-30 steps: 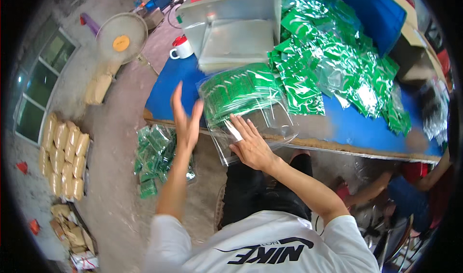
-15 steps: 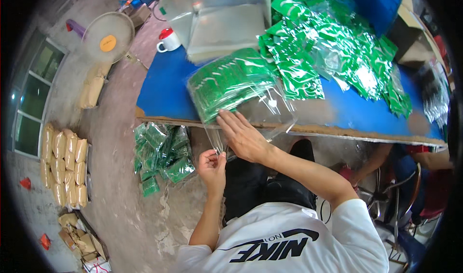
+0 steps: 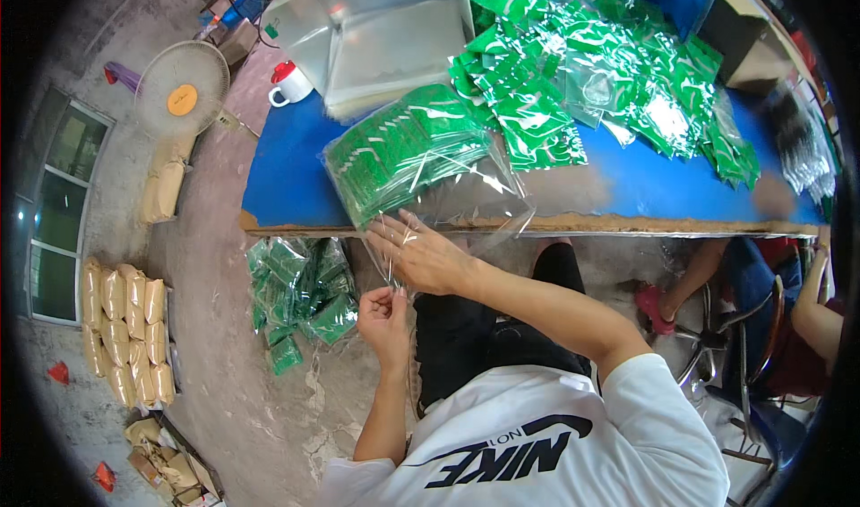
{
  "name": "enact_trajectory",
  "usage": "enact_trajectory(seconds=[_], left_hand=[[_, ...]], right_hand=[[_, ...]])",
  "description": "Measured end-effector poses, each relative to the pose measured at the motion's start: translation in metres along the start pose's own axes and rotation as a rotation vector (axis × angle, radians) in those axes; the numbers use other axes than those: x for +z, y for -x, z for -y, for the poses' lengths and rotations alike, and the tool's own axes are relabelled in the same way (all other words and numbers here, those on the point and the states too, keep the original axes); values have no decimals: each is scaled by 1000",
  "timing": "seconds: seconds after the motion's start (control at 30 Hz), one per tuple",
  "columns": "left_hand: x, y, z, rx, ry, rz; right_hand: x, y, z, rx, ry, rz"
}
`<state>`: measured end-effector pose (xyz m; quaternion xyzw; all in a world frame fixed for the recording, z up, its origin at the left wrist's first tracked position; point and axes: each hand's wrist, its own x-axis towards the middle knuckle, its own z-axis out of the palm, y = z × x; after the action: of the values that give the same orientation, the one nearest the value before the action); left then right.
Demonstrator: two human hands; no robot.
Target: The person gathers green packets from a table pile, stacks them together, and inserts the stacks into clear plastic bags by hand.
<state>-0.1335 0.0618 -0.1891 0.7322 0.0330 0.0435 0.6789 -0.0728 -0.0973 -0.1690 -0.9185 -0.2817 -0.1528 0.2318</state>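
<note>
Bag (image 3: pixel 452 180) w/ grn pkts (image 3: pixel 403 140): L hand (image 3: pixel 383 317) pinches, R hand (image 3: pixel 425 261) atop.

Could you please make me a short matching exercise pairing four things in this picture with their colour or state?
1. left hand
2. right hand
3. mug
4. fan

A. white with a red top
B. laid with fingers outstretched on the clear bag
C. round, with an orange centre
D. pinching the bag's gathered edge

Pairs: 1-D, 2-B, 3-A, 4-C
</note>
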Motion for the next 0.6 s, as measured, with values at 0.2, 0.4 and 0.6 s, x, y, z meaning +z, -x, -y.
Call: enact_trajectory(seconds=[0.2, 0.4, 0.6], left_hand=[[-5, 4, -1, 28, -10, -50], [-7, 9, -8, 84, 25, -86], [-19, -22, -17, 249, -78, 5]], right_hand=[[-12, 35, 19, 18, -130, -22], [-16, 34, 23, 53, -306, -75], [-20, 36, 22, 66, -294, -138]])
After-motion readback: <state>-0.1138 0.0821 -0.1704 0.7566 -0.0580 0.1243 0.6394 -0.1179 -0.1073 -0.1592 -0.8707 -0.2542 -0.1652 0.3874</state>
